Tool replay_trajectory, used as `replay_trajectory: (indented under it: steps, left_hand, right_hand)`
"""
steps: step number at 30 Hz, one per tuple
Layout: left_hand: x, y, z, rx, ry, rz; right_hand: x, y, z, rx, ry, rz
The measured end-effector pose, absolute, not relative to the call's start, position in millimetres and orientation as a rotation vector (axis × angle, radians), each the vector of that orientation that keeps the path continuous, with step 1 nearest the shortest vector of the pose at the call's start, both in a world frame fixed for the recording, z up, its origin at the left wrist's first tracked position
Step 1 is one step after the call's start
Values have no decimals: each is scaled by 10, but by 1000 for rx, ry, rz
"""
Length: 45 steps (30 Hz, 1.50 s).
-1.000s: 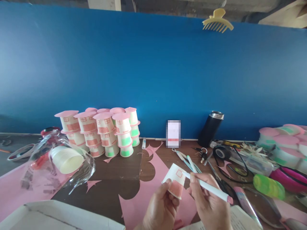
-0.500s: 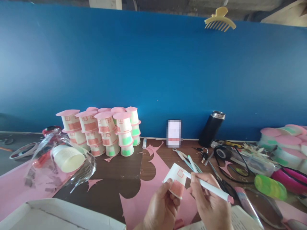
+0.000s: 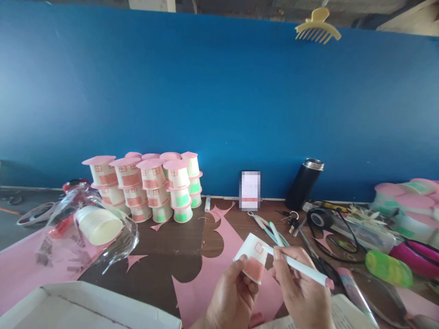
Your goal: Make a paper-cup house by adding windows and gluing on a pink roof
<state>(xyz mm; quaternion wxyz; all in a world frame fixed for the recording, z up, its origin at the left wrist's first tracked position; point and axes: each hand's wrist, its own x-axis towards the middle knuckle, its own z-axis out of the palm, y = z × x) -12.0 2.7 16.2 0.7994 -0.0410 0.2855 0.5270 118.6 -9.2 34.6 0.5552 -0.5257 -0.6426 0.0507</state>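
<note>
Item: paper cup [image 3: 252,258], pinched between left hand [image 3: 229,297] fingers. Right hand [image 3: 298,292], at 3 o'clock, fingers clamped on marker [image 3: 298,267], tip seemingly touching the paper cup. Risk: thin wall flexing, line smearing.

The cup stack [image 3: 151,187] stands left of the flask [image 3: 303,183].

A black cylindrical flask [image 3: 303,183] stands on the brown counter [image 3: 164,242] against the blue backboard [image 3: 219,105]. Well left of the flask are stacked white paper cups with pink lids [image 3: 151,187], and further left a clear plastic bag of white cups [image 3: 92,226]. High above the flask, a yellow hair claw [image 3: 317,28] sits on the backboard's top edge.
</note>
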Motion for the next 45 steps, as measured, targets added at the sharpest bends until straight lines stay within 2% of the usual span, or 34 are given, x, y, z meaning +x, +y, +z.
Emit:
replay_trajectory:
  steps: [45]
  left_hand:
    - [-114,11,169,-84,610,1144]
  right_hand:
    - [1179,-102,344,-1260,-1545,117]
